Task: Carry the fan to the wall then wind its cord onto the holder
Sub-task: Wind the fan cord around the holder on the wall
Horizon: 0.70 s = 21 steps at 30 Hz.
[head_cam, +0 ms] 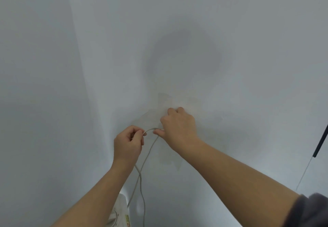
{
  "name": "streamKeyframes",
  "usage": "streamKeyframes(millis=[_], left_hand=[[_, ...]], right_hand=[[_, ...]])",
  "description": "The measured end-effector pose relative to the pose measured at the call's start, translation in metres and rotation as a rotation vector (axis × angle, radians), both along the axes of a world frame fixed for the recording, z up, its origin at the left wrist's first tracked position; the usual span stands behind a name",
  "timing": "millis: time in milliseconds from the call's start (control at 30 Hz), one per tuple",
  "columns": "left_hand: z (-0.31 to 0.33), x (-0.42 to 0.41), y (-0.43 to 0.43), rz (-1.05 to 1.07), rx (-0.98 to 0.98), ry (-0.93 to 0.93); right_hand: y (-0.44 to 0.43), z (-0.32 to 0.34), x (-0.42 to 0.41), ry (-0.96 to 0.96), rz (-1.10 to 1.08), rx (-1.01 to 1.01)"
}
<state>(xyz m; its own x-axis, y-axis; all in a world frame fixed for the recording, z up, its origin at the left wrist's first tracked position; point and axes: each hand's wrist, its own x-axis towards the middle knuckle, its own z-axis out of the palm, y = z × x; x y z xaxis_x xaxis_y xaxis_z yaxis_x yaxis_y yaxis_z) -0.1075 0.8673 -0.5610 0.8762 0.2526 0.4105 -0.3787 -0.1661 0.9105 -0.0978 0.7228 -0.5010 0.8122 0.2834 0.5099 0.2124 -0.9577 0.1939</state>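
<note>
A thin pale cord arcs between both hands and hangs down in two strands toward the white fan, whose top shows at the bottom edge against the wall. My left hand pinches the cord at its left end of the arc. My right hand is pressed against the white wall, pinching the cord's other end with thumb and finger. The holder is hidden behind my right hand.
A wall corner runs down on the left. A dark thin rod with a pale string hangs at the right edge. Shadows of my head and hands fall on the wall.
</note>
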Motion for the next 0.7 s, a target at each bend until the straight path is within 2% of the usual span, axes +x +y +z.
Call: streamKeyframes(millis=[233,400,600,700], left_hand=[[-0.004,-0.001,0.003,0.016,-0.042,0.022],[-0.013,-0.002,0.000,-0.037,0.025,0.051],[-0.017,-0.003,-0.003,-0.038,0.184,0.068],[-0.015,-0.003,-0.003,-0.045,0.181,0.063]], right_hand=[[0.003,-0.002,0.002,-0.094,0.024,0.112],[-0.009,0.011,0.004,-0.040,0.089,0.129],[-0.041,0.014,0.008,0.048,0.302,0.308],[-0.053,0.009,0.012,0.030,0.419,0.329]])
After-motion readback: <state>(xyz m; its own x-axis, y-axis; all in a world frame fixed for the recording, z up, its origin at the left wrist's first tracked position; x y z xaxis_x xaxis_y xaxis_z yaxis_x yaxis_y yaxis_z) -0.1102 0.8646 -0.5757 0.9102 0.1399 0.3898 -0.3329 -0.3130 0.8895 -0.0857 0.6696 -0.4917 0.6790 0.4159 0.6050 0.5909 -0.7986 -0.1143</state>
